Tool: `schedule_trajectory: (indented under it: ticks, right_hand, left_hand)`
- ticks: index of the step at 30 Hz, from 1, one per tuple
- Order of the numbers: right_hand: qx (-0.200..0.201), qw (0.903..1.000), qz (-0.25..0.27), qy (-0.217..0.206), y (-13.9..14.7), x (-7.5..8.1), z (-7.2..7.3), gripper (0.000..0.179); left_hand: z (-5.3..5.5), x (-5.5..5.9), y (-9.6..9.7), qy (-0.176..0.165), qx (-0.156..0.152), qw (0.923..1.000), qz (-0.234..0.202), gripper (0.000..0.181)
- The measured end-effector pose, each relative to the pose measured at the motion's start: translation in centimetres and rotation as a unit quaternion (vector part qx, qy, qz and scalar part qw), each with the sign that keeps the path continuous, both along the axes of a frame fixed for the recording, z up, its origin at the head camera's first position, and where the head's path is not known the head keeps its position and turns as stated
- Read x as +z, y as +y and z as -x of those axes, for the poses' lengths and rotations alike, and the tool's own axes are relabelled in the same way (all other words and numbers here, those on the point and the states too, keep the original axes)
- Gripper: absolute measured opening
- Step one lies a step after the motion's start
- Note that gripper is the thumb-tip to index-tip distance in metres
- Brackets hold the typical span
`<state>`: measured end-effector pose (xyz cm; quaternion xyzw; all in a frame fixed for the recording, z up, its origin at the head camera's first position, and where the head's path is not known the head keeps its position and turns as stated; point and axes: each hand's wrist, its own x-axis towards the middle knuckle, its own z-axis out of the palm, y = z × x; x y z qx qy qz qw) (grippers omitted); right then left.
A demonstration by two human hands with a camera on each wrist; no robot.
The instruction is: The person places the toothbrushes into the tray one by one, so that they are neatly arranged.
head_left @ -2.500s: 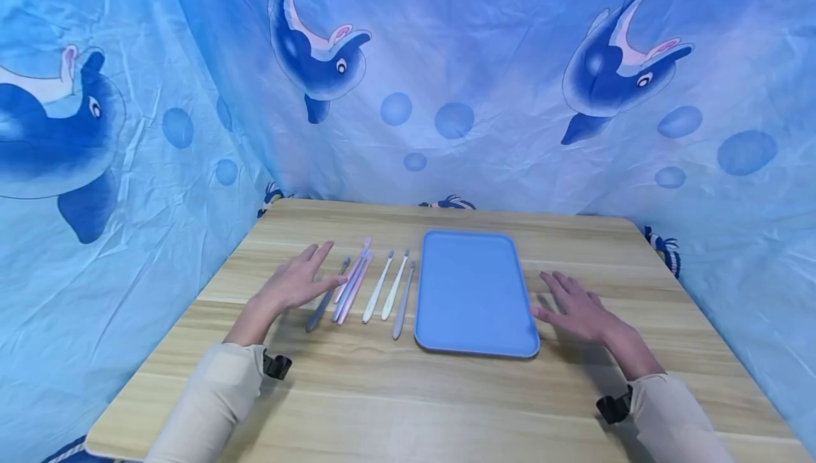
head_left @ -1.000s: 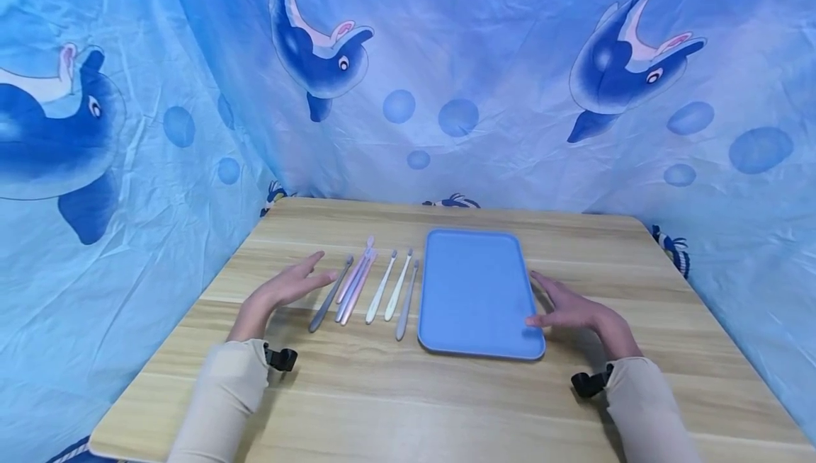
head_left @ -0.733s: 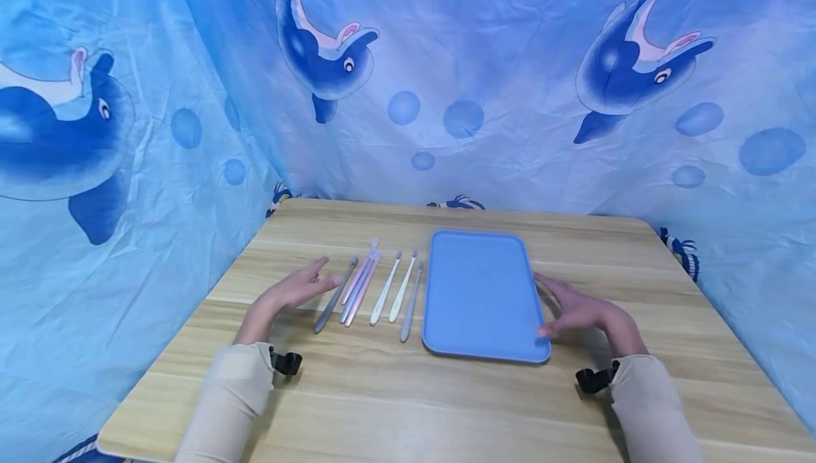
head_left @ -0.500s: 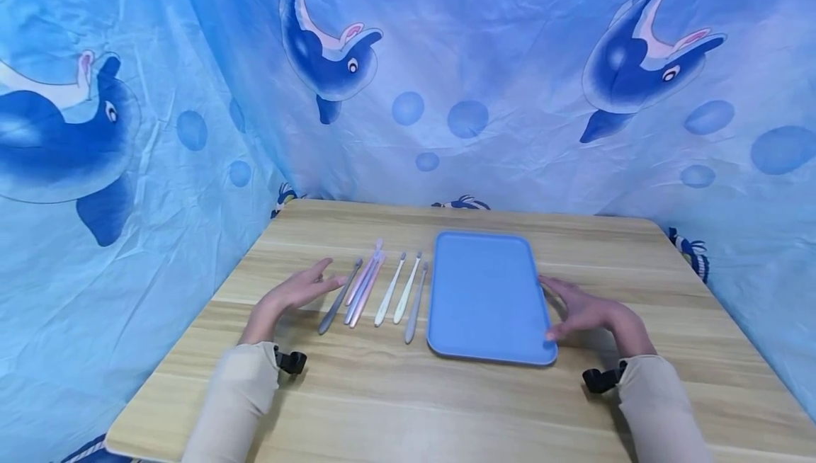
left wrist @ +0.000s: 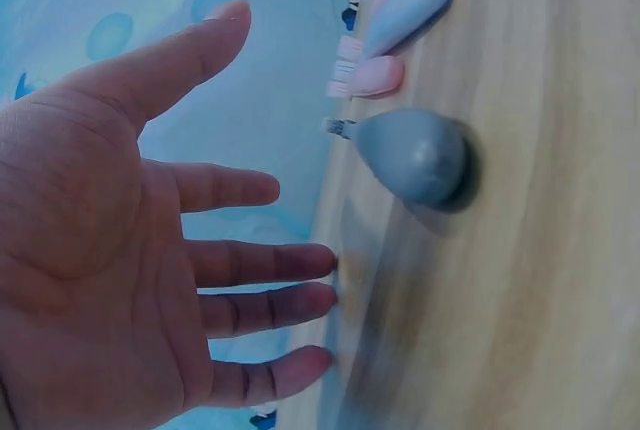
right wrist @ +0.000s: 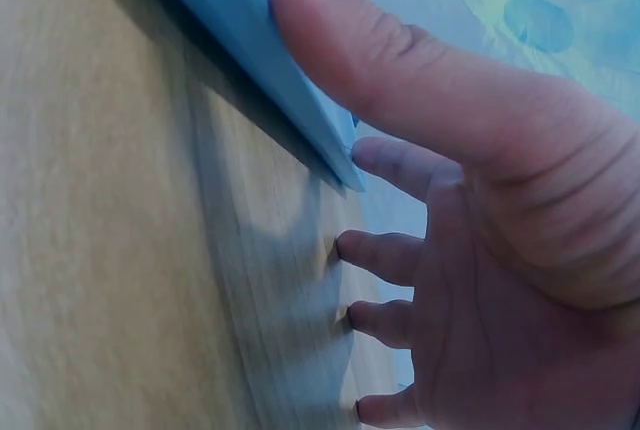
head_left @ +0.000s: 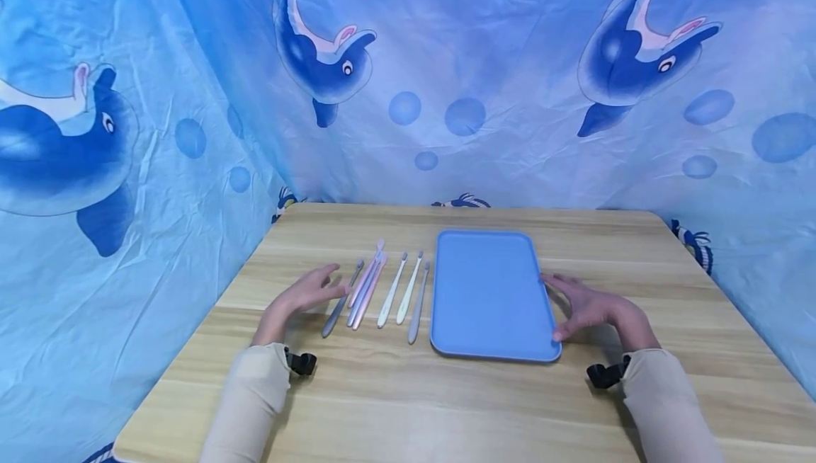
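Note:
A blue rectangular tray [head_left: 491, 293] lies flat on the wooden table. At its right edge is my right hand [head_left: 589, 307], thumb and index fingertip at the rim, the other fingers loosely extended toward the tabletop in the right wrist view. To the tray's left, several toothbrushes lie side by side. A dark grey toothbrush [head_left: 334, 314] is nearest my left hand [head_left: 306, 292], whose thumb overlaps it in the head view. That hand holds nothing, palm facing the brushes. Pink toothbrushes [head_left: 370, 296], pale ones [head_left: 389, 301] and a lighter grey toothbrush [head_left: 417, 311] follow rightward.
The light wooden table [head_left: 408, 406] reaches past both forearms to its rounded corners. A blue dolphin-printed cloth [head_left: 497, 173] hangs behind it and along its sides. Each wrist carries a small black camera [head_left: 302, 364] at the beige sleeve's end.
My right hand has moved left to the tray's edge, its thumb now at the rim. My left hand has drawn back slightly from above the toothbrushes. The tray and brushes keep their places.

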<state>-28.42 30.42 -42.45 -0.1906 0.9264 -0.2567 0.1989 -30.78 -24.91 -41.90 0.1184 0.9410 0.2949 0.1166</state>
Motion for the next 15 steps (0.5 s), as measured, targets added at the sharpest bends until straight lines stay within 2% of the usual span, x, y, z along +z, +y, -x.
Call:
schedule_trajectory:
  ticks: [6,15]
  right_hand:
    - [0.01,0.9999,-0.002,0.004,0.07,-0.19,0.08,0.126]
    - [0.014,0.9999,-0.004,0.004,0.22,-0.04,0.11,0.128]
  left_hand:
    - [0.17,-0.78,-0.14,0.012,0.007,0.9999,0.0,0.083]
    - [0.61,-1.18,-0.65,-0.007,0.012,0.9999,-0.004,0.094]
